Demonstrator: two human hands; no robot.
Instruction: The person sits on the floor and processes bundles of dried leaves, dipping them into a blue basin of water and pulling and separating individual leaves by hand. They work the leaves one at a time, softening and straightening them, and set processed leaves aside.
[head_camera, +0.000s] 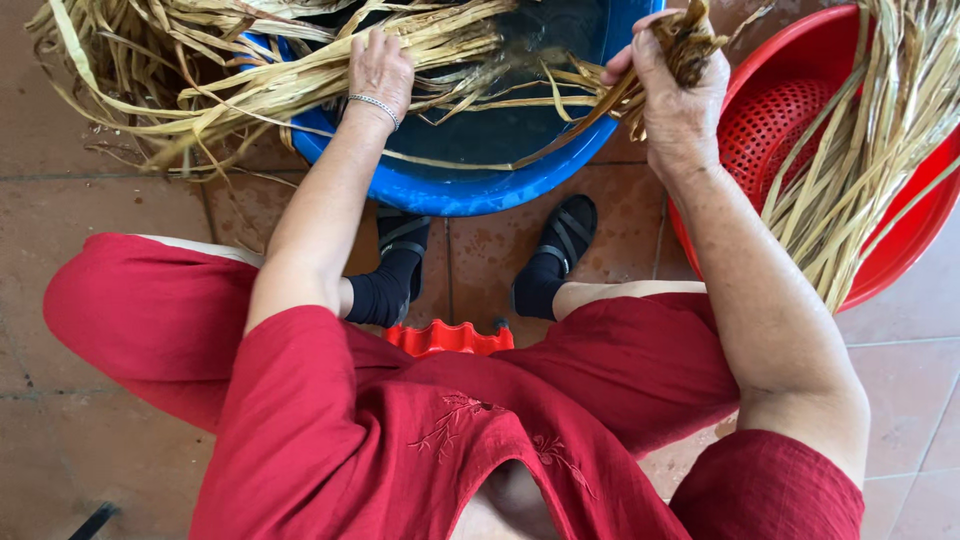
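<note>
1. Here the right hand (672, 85) is closed in a fist around the gathered ends of a bundle of dried leaf strips (610, 95), holding them over the rim of the blue basin (470, 190).
2. The left hand (378, 68) lies palm down with fingers curled on a thick sheaf of dried leaves (250, 85) that drapes over the basin's left rim; whether it grips them I cannot tell. A beaded silver bracelet (374, 103) circles that wrist.
3. The held strips trail from the fist down into the basin, which holds dark water with more strips floating across it.
4. Just right of the right hand stands a red plastic colander basket (775, 125), perforated inside, with long pale strips (860, 150) heaped in it and spilling over its near edge.
5. The leaves are flat, ribbon-like, straw-yellow, frayed and brown at the ends in the fist.
6. Below the basin, two feet in black socks and sandals (565, 240) rest on the reddish tiled floor (100, 200), and a scalloped red stool edge (448, 338) shows between red-clothed knees.
</note>
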